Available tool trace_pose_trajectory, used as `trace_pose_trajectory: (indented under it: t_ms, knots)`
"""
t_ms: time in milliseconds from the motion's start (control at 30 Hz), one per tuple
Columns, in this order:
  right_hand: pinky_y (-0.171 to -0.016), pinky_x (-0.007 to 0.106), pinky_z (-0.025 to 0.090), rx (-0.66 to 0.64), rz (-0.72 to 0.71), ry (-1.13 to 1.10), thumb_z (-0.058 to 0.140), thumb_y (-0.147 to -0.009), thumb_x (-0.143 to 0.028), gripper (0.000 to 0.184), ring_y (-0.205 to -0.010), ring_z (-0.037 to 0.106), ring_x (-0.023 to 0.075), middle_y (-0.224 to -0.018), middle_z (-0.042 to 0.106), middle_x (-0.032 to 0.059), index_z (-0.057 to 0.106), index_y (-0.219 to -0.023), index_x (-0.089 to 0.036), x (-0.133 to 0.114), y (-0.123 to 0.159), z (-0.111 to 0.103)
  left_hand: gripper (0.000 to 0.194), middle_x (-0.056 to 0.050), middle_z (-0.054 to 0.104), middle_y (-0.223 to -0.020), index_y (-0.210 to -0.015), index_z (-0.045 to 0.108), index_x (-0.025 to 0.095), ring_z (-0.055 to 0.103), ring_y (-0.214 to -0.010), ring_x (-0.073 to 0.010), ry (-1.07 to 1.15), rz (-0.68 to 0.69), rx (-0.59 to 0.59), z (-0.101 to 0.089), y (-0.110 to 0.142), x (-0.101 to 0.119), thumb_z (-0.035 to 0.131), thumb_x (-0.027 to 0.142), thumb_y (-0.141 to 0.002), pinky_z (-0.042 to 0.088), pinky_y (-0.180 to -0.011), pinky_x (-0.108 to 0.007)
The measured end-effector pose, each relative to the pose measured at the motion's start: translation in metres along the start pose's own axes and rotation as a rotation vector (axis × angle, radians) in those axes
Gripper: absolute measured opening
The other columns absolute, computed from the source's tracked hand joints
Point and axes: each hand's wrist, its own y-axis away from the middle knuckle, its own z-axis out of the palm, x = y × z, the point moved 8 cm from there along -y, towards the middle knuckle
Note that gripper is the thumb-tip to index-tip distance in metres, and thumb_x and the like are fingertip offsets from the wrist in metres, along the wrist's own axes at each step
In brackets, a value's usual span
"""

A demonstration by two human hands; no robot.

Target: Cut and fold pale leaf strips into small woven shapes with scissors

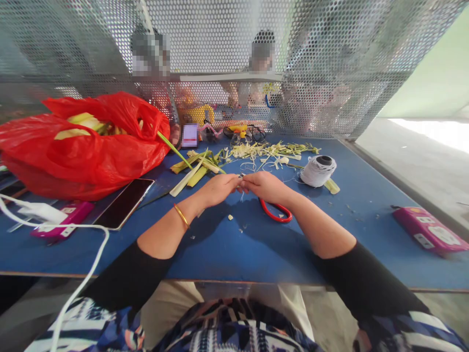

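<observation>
Over the middle of the table, my left hand [221, 188] and my right hand [266, 186] meet at the fingertips. Both are closed in a pinch around something small that the fingers hide. A bit of white thread hangs below them, and more loose thread [249, 165] lies just beyond. Red-handled scissors [279, 219] rest under my right wrist, their blades hidden. Left of my left hand lie pale green husk strips [198, 175]. A pile of shredded pale yellow pieces [252, 149] spreads behind my hands. The white thread spool [318, 171] stands tilted right of my right hand.
A red plastic bag [120, 151] holding husks fills the left side. Near it lie a dark phone [126, 203] and a magenta box [64, 220] with a white cable. Another magenta box [429, 230] is at right. A perforated metal screen [220, 44] closes the back, with people behind.
</observation>
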Motion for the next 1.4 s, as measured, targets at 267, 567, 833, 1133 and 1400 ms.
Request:
trace_pose_trajectory:
  t_ms: [267, 567, 833, 1133, 1400]
  knots:
    - [-0.057, 0.027, 0.029, 0.017, 0.131, -0.337, 0.05, -0.088, -0.03, 0.03, -0.051, 0.034, 0.01, -0.05, 0.039, -0.006, 0.056, -0.061, -0.018, 0.021, 0.005, -0.02, 0.026, 0.005, 0.043, -0.054, -0.068, 0.064, 0.016, 0.035, -0.05, -0.009, 0.169, -0.103, -0.005, 0.0, 0.001, -0.004, 0.055, 0.032, -0.086, 0.028, -0.051, -0.023]
    - [-0.059, 0.029, 0.034, 0.75, 0.272, -0.131, 0.05, -0.088, -0.03, 0.025, -0.056, 0.045, 0.0136, -0.06, 0.053, -0.0007, 0.063, -0.071, -0.018, 0.052, 0.034, -0.091, 0.024, 0.005, 0.043, -0.052, -0.069, 0.065, 0.016, 0.034, -0.049, -0.0094, 0.167, -0.121, 0.133, -0.013, 0.004, 0.002, 0.054, 0.032, -0.083, 0.026, -0.051, -0.023]
    - [-0.111, 0.047, 0.028, 0.407, -0.381, 0.35, 0.061, -0.091, -0.034, 0.026, -0.126, 0.052, 0.0279, -0.12, 0.07, 0.0098, 0.068, -0.114, -0.023, -0.038, 0.019, -0.031, 0.024, 0.004, 0.044, -0.054, -0.063, 0.057, 0.018, 0.038, -0.052, -0.0105, 0.051, -0.064, 0.136, -0.013, 0.005, 0.005, 0.049, 0.027, -0.083, 0.029, -0.055, -0.025]
    - [-0.109, 0.043, 0.027, 0.346, -0.191, 0.083, 0.052, -0.092, -0.018, 0.023, -0.074, 0.064, 0.0149, -0.076, 0.073, -0.0005, 0.071, -0.08, -0.022, -0.01, 0.01, -0.032, 0.03, 0.004, 0.046, -0.054, -0.071, 0.067, 0.016, 0.038, -0.052, -0.0106, 0.123, -0.078, 0.086, -0.01, 0.004, 0.006, 0.051, 0.034, -0.088, 0.029, -0.054, -0.025]
    - [-0.103, 0.036, 0.033, 0.335, -0.315, 0.083, 0.054, -0.092, -0.021, 0.019, -0.076, 0.062, 0.0149, -0.081, 0.074, 0.0007, 0.07, -0.081, -0.021, -0.018, 0.011, -0.029, 0.032, 0.006, 0.039, -0.049, -0.08, 0.075, 0.015, 0.027, -0.047, -0.0085, 0.23, -0.19, 0.009, -0.008, 0.009, 0.0, 0.056, 0.04, -0.086, 0.021, -0.049, -0.025]
